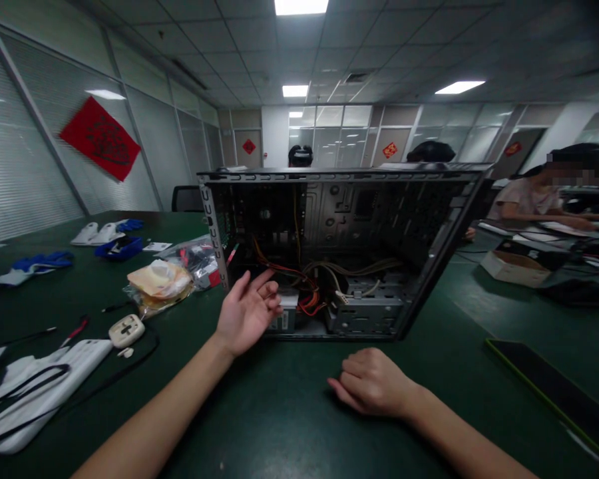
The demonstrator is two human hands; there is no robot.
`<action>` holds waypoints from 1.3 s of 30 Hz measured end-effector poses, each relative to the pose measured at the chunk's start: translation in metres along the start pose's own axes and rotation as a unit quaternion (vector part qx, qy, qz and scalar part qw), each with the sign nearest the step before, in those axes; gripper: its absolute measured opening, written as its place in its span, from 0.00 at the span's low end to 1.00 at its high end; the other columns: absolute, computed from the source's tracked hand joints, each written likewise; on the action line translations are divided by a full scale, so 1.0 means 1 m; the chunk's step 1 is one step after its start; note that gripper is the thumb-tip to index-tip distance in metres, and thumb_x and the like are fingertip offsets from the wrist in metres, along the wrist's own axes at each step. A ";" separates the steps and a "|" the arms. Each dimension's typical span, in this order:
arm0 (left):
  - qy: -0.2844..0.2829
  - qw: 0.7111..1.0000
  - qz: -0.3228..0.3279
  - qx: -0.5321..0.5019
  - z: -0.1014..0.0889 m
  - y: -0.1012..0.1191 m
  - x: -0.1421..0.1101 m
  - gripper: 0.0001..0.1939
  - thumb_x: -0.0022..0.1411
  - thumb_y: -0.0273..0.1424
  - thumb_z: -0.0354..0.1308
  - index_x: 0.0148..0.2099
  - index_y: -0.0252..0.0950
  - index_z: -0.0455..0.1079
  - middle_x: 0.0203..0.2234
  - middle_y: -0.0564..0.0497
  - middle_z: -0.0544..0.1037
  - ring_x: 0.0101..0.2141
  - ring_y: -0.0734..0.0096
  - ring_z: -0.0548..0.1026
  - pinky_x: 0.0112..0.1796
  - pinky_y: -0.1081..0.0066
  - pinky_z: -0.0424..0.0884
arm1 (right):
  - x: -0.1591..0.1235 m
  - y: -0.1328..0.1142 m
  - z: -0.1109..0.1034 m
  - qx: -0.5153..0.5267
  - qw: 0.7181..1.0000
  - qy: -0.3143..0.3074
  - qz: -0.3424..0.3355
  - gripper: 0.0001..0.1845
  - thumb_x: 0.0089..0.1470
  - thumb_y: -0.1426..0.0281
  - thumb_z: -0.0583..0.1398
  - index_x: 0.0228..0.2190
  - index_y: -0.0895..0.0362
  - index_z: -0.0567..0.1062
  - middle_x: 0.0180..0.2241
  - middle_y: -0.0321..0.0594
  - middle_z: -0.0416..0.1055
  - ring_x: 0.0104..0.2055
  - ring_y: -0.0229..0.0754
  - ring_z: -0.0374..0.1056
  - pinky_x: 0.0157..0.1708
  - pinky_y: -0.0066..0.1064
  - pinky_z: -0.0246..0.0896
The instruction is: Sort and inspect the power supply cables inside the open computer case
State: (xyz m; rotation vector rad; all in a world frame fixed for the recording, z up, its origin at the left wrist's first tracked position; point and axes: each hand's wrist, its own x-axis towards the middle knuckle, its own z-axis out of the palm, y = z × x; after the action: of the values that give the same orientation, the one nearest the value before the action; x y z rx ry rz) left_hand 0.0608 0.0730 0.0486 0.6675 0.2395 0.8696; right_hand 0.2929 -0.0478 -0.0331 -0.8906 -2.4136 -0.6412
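An open computer case (214, 226) stands upright on the green table (289, 406), its open side facing me. Inside are bundled cables (309, 286), a metal power supply (287, 309) at the lower left and a drive cage (364, 319) at the lower right. My left hand (249, 313) is palm up before the lower left opening, the index finger stretched out and the others loosely bent. It holds nothing; whether its fingertips touch a cable I cannot tell. My right hand (372, 382) rests closed in a fist on the table in front of the case, with no object showing.
On the left lie plastic bags (160, 283), a blue tray (118, 248), gloves (34, 263), a white power strip (54, 386) and loose cords. A black mat (554, 386) and an open box (519, 263) are on the right. A person (534, 196) sits farther right.
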 end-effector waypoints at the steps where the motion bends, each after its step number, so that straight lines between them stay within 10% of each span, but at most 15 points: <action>1: -0.005 1.000 -0.002 -0.009 0.002 0.001 0.001 0.18 0.68 0.40 0.48 0.46 0.32 0.73 0.27 0.51 0.72 0.24 0.74 0.69 0.32 0.70 0.68 | 0.000 0.002 0.003 0.010 1.000 0.002 0.015 0.22 0.63 0.73 0.52 0.17 0.57 0.68 0.16 0.34 0.62 0.18 0.35 0.56 0.21 0.32 0.45; 6: -0.016 0.991 0.043 0.126 0.005 -0.009 0.002 0.22 0.63 0.45 0.54 0.30 0.32 0.76 0.24 0.51 0.67 0.26 0.73 0.66 0.31 0.71 0.66 | 0.014 0.003 0.007 0.061 0.997 0.002 0.044 0.25 0.65 0.70 0.50 0.17 0.57 0.69 0.16 0.35 0.63 0.18 0.35 0.56 0.22 0.32 0.43; 10: -0.062 0.924 0.106 0.361 -0.007 -0.036 -0.005 0.27 0.60 0.46 0.56 0.17 0.32 0.69 0.25 0.48 0.69 0.29 0.69 0.66 0.34 0.69 0.64 | 0.012 0.002 0.002 0.147 0.985 0.009 0.086 0.33 0.66 0.52 0.45 0.18 0.57 0.68 0.17 0.36 0.63 0.19 0.36 0.57 0.23 0.31 0.44; 12: -0.114 0.871 0.092 0.468 -0.011 -0.052 -0.011 0.26 0.62 0.46 0.54 0.19 0.33 0.69 0.22 0.48 0.70 0.25 0.70 0.65 0.31 0.69 0.62 | 0.010 0.001 0.001 0.220 0.965 0.026 0.144 0.39 0.61 0.41 0.41 0.18 0.57 0.67 0.17 0.36 0.62 0.19 0.36 0.57 0.22 0.30 0.46; 16: -0.241 0.667 0.199 0.676 -0.006 -0.076 -0.022 0.15 0.61 0.33 0.56 0.21 0.36 0.68 0.30 0.45 0.76 0.36 0.61 0.67 0.41 0.61 0.62 | 0.015 -0.003 0.004 0.357 0.903 0.040 0.237 0.40 0.59 0.39 0.41 0.20 0.57 0.69 0.19 0.36 0.64 0.21 0.36 0.58 0.23 0.28 0.52; 19: -0.261 0.603 0.213 0.723 -0.003 -0.083 -0.026 0.12 0.61 0.30 0.56 0.25 0.37 0.71 0.31 0.44 0.77 0.39 0.58 0.66 0.44 0.58 0.62 | 0.018 -0.008 0.008 0.393 0.876 0.044 0.278 0.31 0.65 0.49 0.47 0.23 0.57 0.73 0.21 0.36 0.68 0.24 0.37 0.64 0.28 0.27 0.60; 30: -0.169 0.694 0.253 0.653 -0.011 -0.093 -0.028 0.16 0.69 0.28 0.47 0.31 0.34 0.72 0.28 0.45 0.75 0.32 0.66 0.71 0.37 0.67 0.67 | 0.023 -0.015 0.008 0.549 0.739 0.091 0.379 0.21 0.62 0.53 0.54 0.33 0.58 0.74 0.29 0.38 0.70 0.31 0.38 0.66 0.34 0.29 0.65; 35: -0.102 0.733 0.261 0.620 -0.009 -0.093 -0.026 0.15 0.68 0.29 0.49 0.30 0.33 0.71 0.28 0.46 0.74 0.31 0.68 0.72 0.35 0.70 0.67 | 0.026 -0.018 0.013 0.631 0.630 0.081 0.445 0.28 0.56 0.43 0.55 0.28 0.57 0.65 0.19 0.29 0.56 0.17 0.30 0.49 0.15 0.21 0.46; 39: -0.112 0.737 0.281 0.604 -0.013 -0.095 -0.022 0.08 0.66 0.28 0.53 0.35 0.33 0.71 0.32 0.46 0.74 0.35 0.66 0.72 0.39 0.69 0.68 | 0.024 -0.019 0.017 0.641 0.612 0.076 0.457 0.33 0.50 0.38 0.56 0.28 0.57 0.63 0.18 0.27 0.53 0.16 0.28 0.44 0.14 0.21 0.41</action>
State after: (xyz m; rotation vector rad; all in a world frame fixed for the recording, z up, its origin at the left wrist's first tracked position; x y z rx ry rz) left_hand 0.1005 0.0177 -0.0224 2.1532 0.3888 1.1456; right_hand 0.2589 -0.0391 -0.0372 -1.0258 -1.2481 1.2121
